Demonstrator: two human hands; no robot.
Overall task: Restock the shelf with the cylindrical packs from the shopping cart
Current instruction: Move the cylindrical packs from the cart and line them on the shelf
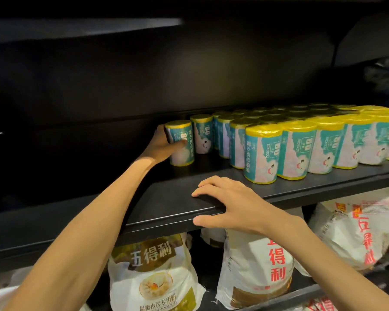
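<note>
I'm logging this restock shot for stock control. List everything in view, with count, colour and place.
held pack: one, teal and white with yellow ends, upright at the left end of the rows, far back on the shelf.
other packs: too many to count exactly, same colours, upright in rows across the right half of the shelf.
shelf: one, black, bare on its left part.
flour bags: at least three, white with gold or red print, on the level below.
dark bundle: one, black, far right above the packs; unclear what it is.
left hand: grips the held pack.
right hand: rests on the shelf's front edge.
</note>
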